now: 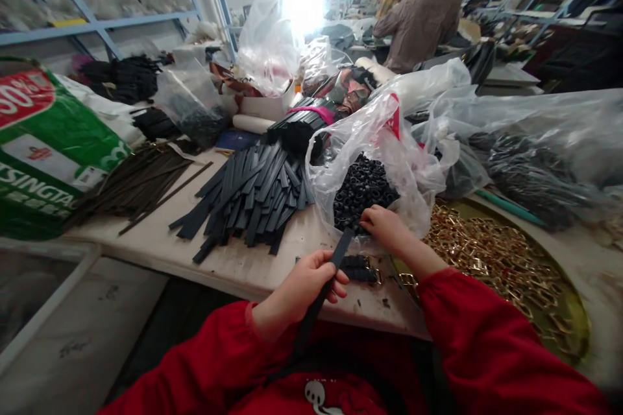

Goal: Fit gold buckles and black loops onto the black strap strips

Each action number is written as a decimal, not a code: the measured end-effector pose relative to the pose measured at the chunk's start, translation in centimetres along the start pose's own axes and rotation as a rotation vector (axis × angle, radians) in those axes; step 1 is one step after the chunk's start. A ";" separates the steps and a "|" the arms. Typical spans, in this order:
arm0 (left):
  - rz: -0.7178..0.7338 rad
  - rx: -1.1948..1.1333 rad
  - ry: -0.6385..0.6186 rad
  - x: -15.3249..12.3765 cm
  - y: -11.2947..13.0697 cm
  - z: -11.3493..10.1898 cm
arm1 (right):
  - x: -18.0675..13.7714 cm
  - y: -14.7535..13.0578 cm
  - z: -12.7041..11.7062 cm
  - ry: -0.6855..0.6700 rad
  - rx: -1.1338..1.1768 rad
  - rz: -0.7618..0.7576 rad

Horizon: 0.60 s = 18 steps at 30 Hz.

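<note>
1. My left hand is closed around a black strap, with the thumb on top and the fingers wrapped underneath. The strap passes through my fist. Its free end pokes out toward one o'clock, and its tail drops toward six o'clock into my lap.
2. The strap looks thin, flat and light. I judge that it bends along its length but is stiff enough to hold its tip out straight. Its smooth face may slide, so a flat pinch close to the end seems the surest hold.
3. My right hand sits at two o'clock from the left one, with its fingers curled down at the mouth of a clear plastic bag. The fingertips are hidden, so I cannot tell whether they pinch anything.
4. The bag is full of small black rings, at eleven o'clock from my right hand. They are probably light and quick to slip or roll away.
5. A few small black pieces lie on the table, just beside my left hand at three o'clock.
6. At eleven o'clock lies a pile of dark strips. Thinner brown strips lie at ten o'clock, and a green sack stands beyond them.
7. At three o'clock from my right hand, a round tray holds gold buckles.
8. Far off at twelve o'clock, another person works with their back to me.
</note>
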<state>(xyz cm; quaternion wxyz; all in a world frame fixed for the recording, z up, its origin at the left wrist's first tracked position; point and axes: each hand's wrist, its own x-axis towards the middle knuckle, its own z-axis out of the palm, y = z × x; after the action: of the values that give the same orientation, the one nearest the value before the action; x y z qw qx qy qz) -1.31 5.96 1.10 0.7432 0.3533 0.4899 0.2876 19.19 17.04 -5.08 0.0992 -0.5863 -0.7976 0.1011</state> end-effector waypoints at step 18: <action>0.335 0.676 0.052 -1.0 -1.7 0.8 | -11.2 -6.4 -2.7 0.114 1.598 0.463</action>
<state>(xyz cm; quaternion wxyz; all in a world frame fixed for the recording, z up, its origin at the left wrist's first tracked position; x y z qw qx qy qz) -0.82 3.96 0.47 0.5145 0.6465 0.5115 0.2362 17.33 4.57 -1.16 0.5022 -0.4929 -0.3388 0.6245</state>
